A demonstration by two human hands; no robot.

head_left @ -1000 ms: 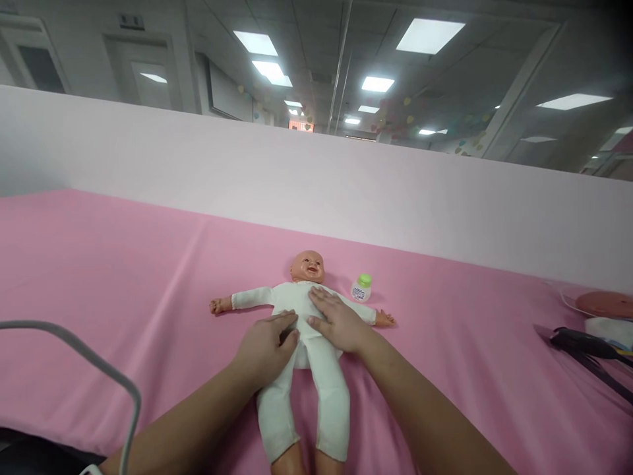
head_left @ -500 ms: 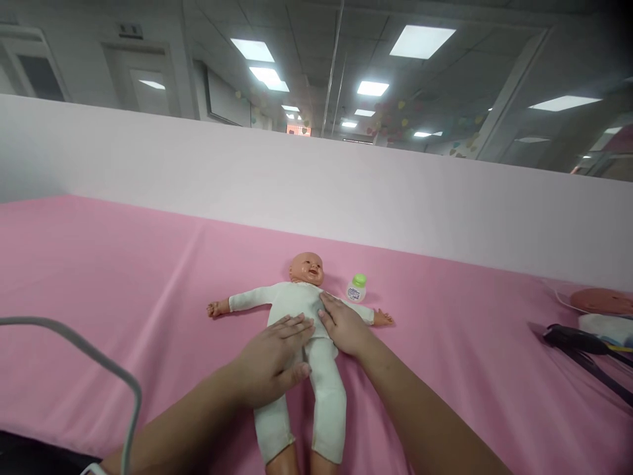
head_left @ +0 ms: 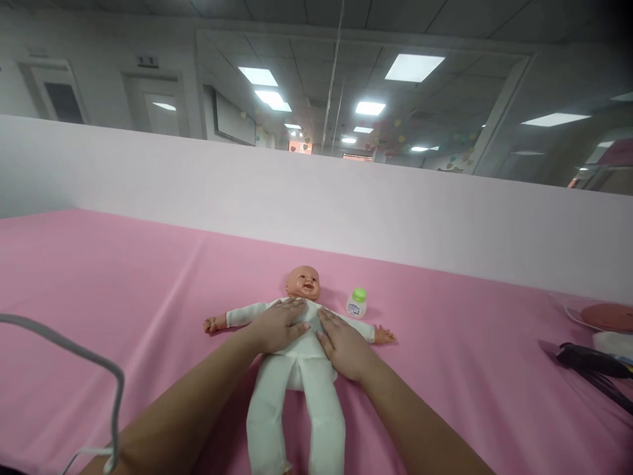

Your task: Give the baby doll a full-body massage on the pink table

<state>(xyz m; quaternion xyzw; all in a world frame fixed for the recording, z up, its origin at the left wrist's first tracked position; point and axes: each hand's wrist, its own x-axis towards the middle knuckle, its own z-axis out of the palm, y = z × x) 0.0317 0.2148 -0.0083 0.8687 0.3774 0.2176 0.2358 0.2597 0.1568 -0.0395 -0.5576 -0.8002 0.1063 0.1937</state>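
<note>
A baby doll [head_left: 299, 373] in a white suit lies on its back on the pink sheet [head_left: 148, 277], arms spread and head toward the wall. My left hand [head_left: 279, 324] rests flat on the doll's chest at its left side in the view, fingers stretched toward the neck. On the other side of the chest, my right hand [head_left: 346, 343] lies open, fingers extended over the torso. Both hands touch the doll without gripping it. Close to the doll's shoulder stands a small clear bottle [head_left: 357, 305] with a green cap.
Behind the sheet runs a low white wall [head_left: 316, 204], with glass above it. At the right edge lie a black strap-like object [head_left: 588, 359] and a flat orange-brown item [head_left: 608, 316]. A grey cable [head_left: 74, 349] curves across the lower left.
My left hand has moved up from the doll's lower belly to its upper chest. My right hand stays on the chest. The camera view has tilted slightly upward.
</note>
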